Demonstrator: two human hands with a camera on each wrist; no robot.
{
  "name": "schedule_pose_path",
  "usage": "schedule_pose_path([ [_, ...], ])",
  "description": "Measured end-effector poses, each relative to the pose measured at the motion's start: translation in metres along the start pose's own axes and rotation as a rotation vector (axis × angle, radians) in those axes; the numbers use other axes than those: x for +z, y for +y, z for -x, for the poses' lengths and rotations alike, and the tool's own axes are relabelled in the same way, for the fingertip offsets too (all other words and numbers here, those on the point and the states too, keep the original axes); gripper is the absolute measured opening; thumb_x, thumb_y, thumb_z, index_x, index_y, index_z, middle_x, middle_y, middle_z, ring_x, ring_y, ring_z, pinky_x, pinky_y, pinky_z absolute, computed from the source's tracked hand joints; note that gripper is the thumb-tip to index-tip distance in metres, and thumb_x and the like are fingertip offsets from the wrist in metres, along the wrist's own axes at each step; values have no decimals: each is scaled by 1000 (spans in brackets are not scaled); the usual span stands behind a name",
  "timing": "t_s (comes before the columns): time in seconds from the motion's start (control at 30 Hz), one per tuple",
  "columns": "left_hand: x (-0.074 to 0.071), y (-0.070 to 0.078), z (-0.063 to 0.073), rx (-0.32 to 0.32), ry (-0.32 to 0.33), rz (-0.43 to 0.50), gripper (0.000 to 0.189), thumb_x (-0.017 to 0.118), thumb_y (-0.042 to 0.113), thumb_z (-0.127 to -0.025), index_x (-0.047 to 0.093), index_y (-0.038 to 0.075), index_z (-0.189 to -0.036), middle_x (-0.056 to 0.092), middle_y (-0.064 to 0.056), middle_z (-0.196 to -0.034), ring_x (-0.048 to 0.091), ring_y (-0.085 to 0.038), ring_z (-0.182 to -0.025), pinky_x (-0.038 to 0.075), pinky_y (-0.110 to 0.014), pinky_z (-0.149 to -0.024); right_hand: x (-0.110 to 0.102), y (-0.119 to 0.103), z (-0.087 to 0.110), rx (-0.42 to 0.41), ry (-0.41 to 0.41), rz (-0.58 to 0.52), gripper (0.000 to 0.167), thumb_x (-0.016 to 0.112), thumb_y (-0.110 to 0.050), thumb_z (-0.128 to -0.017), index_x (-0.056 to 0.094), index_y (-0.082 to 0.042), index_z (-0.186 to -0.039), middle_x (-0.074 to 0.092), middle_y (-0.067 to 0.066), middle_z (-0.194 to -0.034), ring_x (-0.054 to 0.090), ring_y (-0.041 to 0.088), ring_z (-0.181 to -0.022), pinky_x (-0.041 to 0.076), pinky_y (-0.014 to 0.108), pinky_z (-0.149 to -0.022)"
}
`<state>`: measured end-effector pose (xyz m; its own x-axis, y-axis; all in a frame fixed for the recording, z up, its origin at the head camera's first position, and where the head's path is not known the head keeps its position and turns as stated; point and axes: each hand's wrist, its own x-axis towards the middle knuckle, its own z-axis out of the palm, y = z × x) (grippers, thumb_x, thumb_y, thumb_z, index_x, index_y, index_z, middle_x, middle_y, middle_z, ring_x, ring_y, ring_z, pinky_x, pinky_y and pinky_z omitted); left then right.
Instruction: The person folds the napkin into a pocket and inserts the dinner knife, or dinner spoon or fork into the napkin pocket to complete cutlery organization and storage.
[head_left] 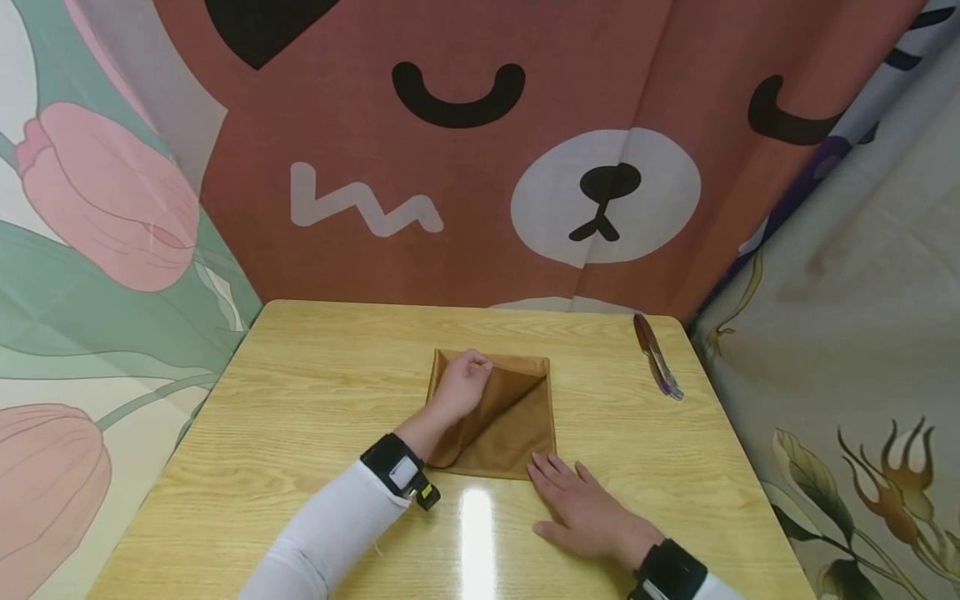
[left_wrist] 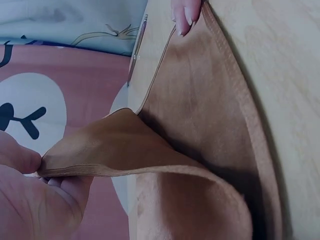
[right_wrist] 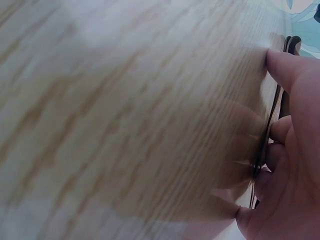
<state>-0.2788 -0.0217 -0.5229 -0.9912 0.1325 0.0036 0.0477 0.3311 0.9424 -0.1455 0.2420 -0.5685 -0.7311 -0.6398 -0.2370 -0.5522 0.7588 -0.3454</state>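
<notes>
A folded brown cloth point(head_left: 510, 425) lies on the table, with a stitched hem along its edges. My left hand point(head_left: 461, 385) pinches the edge of its upper layer between thumb and fingers. In the left wrist view, that raised layer point(left_wrist: 115, 145) curves up from the lower layer point(left_wrist: 200, 95), leaving a gap between them. My right hand point(head_left: 588, 512) lies with fingers spread, fingertips on the cloth's near right corner. In the right wrist view, the thumb of this hand point(right_wrist: 305, 125) rests on the tabletop beside the cloth.
A slim brown and silvery item point(head_left: 656, 357) lies by the far right edge of the wooden table point(head_left: 337, 358). A bear-print curtain point(head_left: 480, 183) hangs behind the table, with flowered curtains on both sides.
</notes>
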Motion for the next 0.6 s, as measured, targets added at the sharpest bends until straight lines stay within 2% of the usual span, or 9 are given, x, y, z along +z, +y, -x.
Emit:
schedule_pose_path([
  [0.3, -9, -2, -6, -19, 63, 1, 19, 52, 22, -108, 62, 6, -111, 48, 2, -68, 46, -12, -56, 42, -27, -53, 1, 1, 0, -2, -3, -9, 82, 47, -61, -103, 24, -14, -165, 16, 7, -174, 16, 35, -161, 21, 69, -122],
  [0.6, -18, -5, -11, -41, 51, 81, 20, 50, 20, -109, 61, 4, -111, 43, 3, -62, 40, -11, -51, 39, -26, -51, 2, 2, 0, -5, -5, -20, 81, 47, -61, -103, 24, -14, -165, 16, 8, -174, 16, 35, -161, 20, 69, -123],
])
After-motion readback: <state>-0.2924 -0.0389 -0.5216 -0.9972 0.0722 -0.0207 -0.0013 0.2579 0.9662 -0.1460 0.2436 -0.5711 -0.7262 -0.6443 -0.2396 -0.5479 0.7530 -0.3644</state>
